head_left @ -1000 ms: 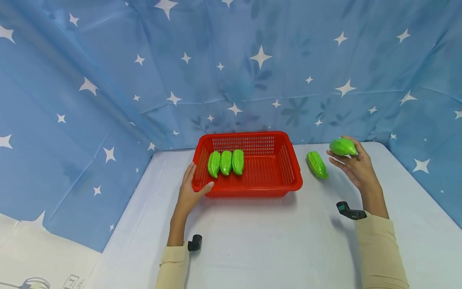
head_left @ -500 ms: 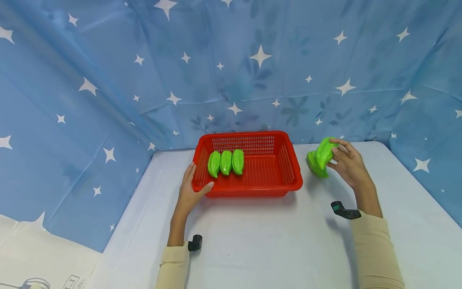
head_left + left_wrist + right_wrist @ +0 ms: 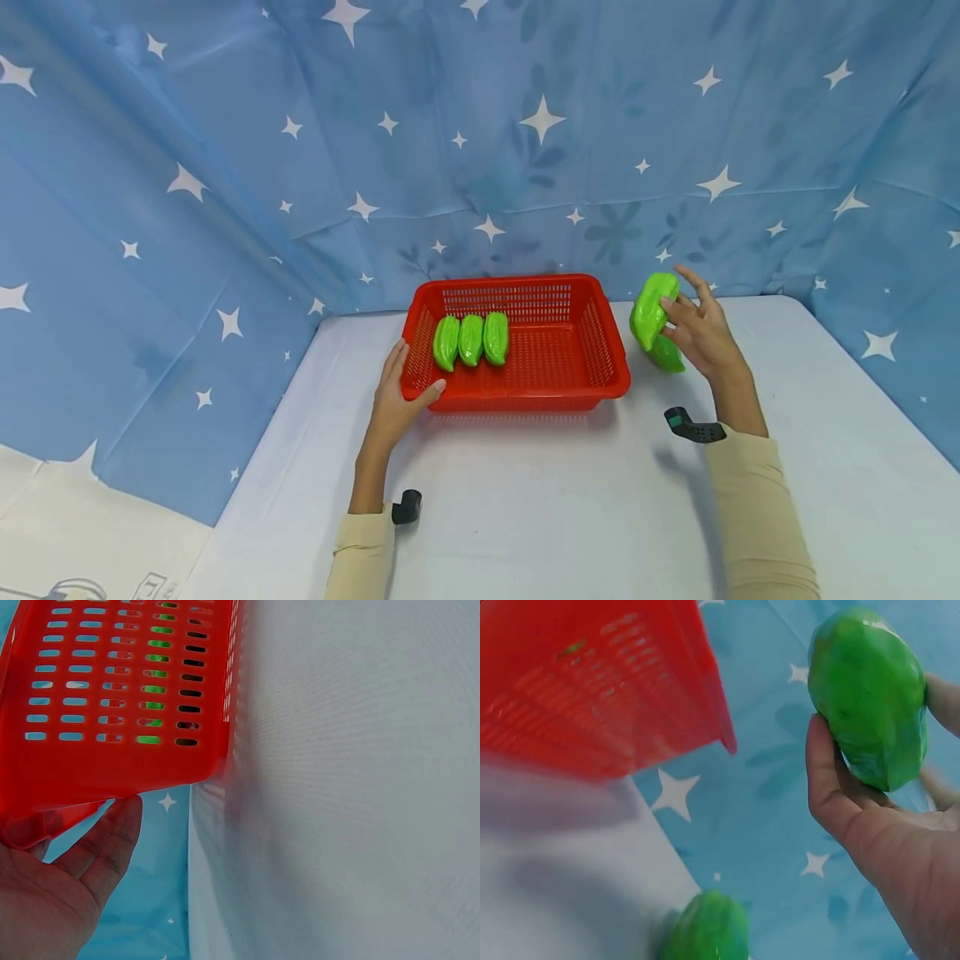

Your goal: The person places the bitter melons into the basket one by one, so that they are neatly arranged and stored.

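The held green vegetable (image 3: 654,310) was up off the tabletop (image 3: 540,483), to the right of the red basket (image 3: 525,393). Behind everything hung a blue curtain (image 3: 450,167) with white stars; before it spread the pale tabletop, bearing the basket with its long side running left to right.

The relation that mattered most was between basket and vegetable: the basket lay to the left, its right-hand wall near the vegetable but apart from it. The vegetable's long axis leaned, upper end towards the right, pointed lower end towards the left and the person. The right hand (image 3: 701,333) carried it; the left hand (image 3: 393,410) was well apart, at the basket's near left corner.

Three green vegetables (image 3: 471,340) sat side by side in the basket's left half, their long axes running roughly front to back. One loose vegetable (image 3: 667,356) lay on the tabletop beyond the right wall, partly hidden from the head view by the held one; the right wrist view showed a gap between those two.

The right fingers (image 3: 823,757) grasped the vegetable from opposite sides, one finger raised clear of it. The left fingers (image 3: 112,847) were straight, resting against the basket and grasping no vegetable.
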`<state>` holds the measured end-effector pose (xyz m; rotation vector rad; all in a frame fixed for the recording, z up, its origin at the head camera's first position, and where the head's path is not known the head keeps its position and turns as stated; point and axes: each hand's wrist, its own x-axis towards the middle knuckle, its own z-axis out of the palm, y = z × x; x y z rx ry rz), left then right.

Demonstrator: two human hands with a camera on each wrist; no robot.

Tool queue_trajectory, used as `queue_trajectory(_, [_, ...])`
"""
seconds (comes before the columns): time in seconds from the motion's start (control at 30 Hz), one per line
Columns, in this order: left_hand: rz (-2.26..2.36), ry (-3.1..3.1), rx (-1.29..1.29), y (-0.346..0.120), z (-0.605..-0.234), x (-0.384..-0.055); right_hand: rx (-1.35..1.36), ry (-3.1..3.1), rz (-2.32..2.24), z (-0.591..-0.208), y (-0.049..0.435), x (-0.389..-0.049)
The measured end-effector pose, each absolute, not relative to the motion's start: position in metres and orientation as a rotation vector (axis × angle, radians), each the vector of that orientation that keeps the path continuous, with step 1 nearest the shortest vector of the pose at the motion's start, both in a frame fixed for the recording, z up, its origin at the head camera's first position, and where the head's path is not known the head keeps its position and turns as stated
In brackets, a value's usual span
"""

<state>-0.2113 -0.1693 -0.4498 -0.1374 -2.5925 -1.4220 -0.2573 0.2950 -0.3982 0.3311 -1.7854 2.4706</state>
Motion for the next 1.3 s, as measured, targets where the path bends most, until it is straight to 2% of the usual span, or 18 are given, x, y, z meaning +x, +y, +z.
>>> queue_trajectory(0.17, [-1.424,-2.591,-0.135,-0.169,-0.450,-0.211,0.253,-1.833,2.495,-0.389,0.283,-0.265])
queue_trajectory(0.4, [-1.425,-2.570,-0.156,-0.169,-0.448,-0.211,0.372,-1.800,2.638,-0.373,0.266,-0.276])
queue_trajectory(0.6, [-1.419,-2.564,-0.176,-0.168,-0.447,-0.211,0.365,-1.892,2.655,-0.361,0.248,-0.286])
queue_trajectory(0.97, [-1.413,-2.582,-0.142,-0.168,-0.449,-0.213,0.432,-2.135,2.636,-0.357,0.222,-0.302])
queue_trajectory(1.3, [-1.412,-2.586,-0.138,-0.169,-0.451,-0.214,0.255,-2.429,2.453,-0.355,0.203,-0.313])
